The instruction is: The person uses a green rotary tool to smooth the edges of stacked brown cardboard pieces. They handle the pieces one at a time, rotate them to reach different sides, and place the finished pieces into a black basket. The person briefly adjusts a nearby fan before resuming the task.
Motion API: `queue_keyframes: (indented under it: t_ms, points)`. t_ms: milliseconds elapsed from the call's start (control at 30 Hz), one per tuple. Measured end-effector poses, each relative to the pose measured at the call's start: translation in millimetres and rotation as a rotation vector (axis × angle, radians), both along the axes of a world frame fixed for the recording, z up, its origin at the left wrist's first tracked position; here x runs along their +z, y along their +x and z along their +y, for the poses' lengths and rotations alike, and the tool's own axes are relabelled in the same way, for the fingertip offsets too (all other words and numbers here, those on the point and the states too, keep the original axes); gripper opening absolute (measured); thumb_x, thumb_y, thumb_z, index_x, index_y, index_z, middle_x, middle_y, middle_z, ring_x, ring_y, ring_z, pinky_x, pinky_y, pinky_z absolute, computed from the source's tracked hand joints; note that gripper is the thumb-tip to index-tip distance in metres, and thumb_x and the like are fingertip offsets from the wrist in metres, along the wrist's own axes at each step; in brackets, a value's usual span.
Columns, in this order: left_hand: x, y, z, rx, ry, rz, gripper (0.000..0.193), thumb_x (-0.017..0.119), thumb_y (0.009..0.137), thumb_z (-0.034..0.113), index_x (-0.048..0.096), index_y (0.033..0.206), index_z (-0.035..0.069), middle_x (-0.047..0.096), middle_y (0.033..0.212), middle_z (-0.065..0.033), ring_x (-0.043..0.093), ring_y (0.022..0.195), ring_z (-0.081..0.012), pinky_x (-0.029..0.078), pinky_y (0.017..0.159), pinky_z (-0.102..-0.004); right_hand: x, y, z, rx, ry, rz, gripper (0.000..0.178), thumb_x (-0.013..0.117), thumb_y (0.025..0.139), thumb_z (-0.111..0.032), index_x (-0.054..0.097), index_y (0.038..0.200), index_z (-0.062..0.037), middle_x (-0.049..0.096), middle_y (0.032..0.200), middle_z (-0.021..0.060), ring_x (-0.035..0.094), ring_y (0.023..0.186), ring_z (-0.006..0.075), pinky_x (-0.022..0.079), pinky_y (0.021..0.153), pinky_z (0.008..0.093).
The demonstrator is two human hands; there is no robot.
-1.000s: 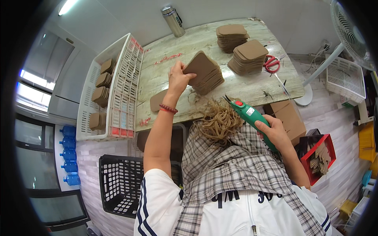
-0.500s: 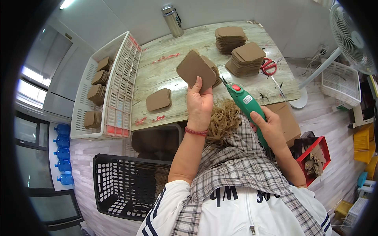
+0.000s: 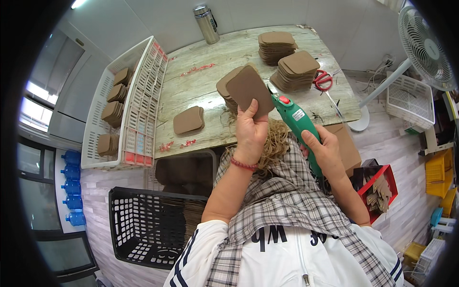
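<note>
My left hand (image 3: 252,133) is closed on a flat brown pad (image 3: 247,90) with rounded corners, thumb on its upper face. In my right hand (image 3: 324,149) is a pair of green electric scissors (image 3: 299,120) with a red button, its short blades at the pad's right edge. Whether the blades touch the pad I cannot tell. Just behind the held pad stands a stack of similar pads (image 3: 227,85), partly covered by it. A tangle of thin brown trimmings (image 3: 276,143) lies on my lap beneath my hands.
Two taller pad stacks (image 3: 277,47) and red-handled scissors (image 3: 323,80) occupy the table's right side. A low pad pile (image 3: 188,120) lies left, near a white crate (image 3: 138,103). A steel flask (image 3: 206,25) stands behind. Below are a black crate (image 3: 143,225) and a red box (image 3: 389,184).
My left hand has moved right and turned the pad, bringing its right edge to the blades. More of the stack behind now shows. My right hand still holds the electric scissors.
</note>
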State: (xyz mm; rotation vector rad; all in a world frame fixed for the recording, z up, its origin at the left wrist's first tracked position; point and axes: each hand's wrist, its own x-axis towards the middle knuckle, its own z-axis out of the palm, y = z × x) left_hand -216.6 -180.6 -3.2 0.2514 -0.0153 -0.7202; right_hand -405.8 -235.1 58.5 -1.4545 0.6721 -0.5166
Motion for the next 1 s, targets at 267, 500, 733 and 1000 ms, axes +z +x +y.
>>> queue_keyframes:
  t_ms: [267,500,733,1000]
  points:
    - [-7.9,-18.4,7.1,-0.093,0.035,-0.123,0.032,0.059,0.086,-0.005,0.054,0.115,0.006,0.060,0.115,-0.0076,0.058,0.107,-0.0213,0.049,0.096,-0.0354,5.4,4.0,-8.7,-0.041,-0.043,-0.015,0.033,0.064,0.089,-0.030,0.062,0.097,0.0011,0.058,0.067,0.0012,0.051,0.056,0.0058,0.042,0.052,0.0205]
    - [-19.7,-6.4,24.3,-0.167,0.118,-0.308,0.031,0.058,0.085,-0.006,0.055,0.113,0.006,0.061,0.114,-0.0072,0.059,0.107,-0.0201,0.048,0.094,-0.0352,18.3,-5.2,-12.1,0.024,0.013,-0.017,0.030,0.062,0.090,-0.027,0.061,0.098,0.0016,0.055,0.069,0.0003,0.049,0.058,0.0059,0.040,0.053,0.0211]
    - [-16.4,31.4,51.0,-0.232,0.319,-0.582,0.033,0.057,0.082,-0.011,0.059,0.111,0.004,0.065,0.105,-0.0050,0.063,0.095,-0.0147,0.051,0.084,-0.0272,22.1,-25.8,-21.6,0.155,-0.028,0.114,0.032,0.060,0.090,-0.027,0.059,0.103,0.0016,0.056,0.071,0.0016,0.051,0.061,0.0073,0.042,0.057,0.0217]
    - [0.1,48.4,72.5,-0.405,0.561,-0.790,0.035,0.059,0.080,-0.009,0.059,0.114,0.001,0.064,0.104,-0.0032,0.060,0.094,-0.0101,0.049,0.084,-0.0252,21.4,-35.6,-19.4,0.222,-0.188,0.231,0.033,0.063,0.089,-0.024,0.059,0.108,0.0025,0.057,0.073,0.0002,0.052,0.064,0.0062,0.043,0.057,0.0211]
